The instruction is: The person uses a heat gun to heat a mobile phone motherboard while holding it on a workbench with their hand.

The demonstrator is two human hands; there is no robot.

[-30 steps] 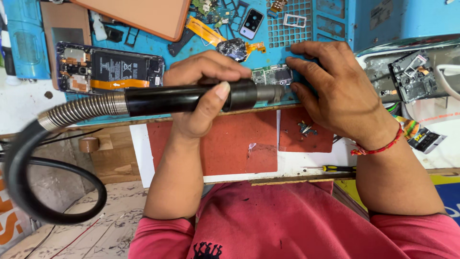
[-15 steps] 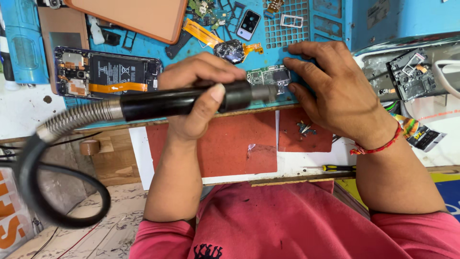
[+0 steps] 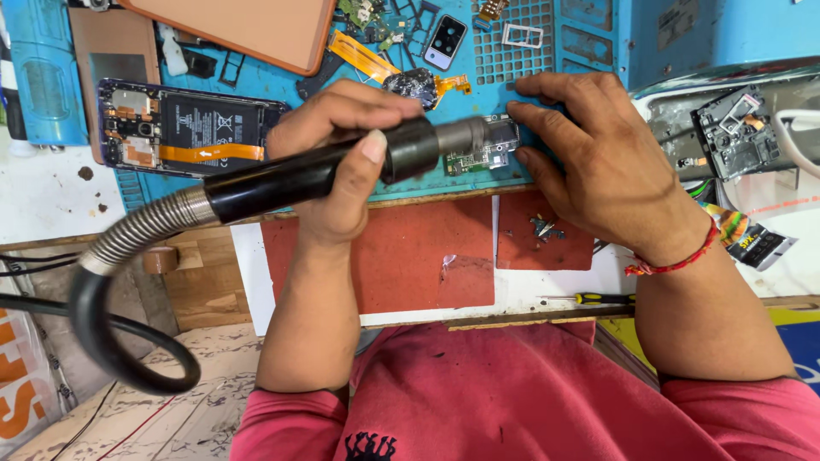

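On the blue work mat (image 3: 547, 47), far side of the bench, a small green circuit board (image 3: 480, 154) lies near the mat's near edge. Left hand (image 3: 342, 162) is wrapped tight round the black handle of a hot-air tool (image 3: 342, 166), thumb pressed on top; its metal nozzle sits right over the board's left part, can't tell if touching. Corrugated metal hose (image 3: 141, 230) runs off to the left, then a black cable loops down. Right hand (image 3: 598, 162) rests flat w/ fingers spread, gripping nothing, fingertips (image 3: 517, 111) pinning the board's right edge. Opened phone (image 3: 184, 128) w/ battery showing lies far left on the mat. Red pad (image 3: 401, 256) sits near side, btwn the forearms; a small screwdriver (image 3: 589, 299) lies just right of it.
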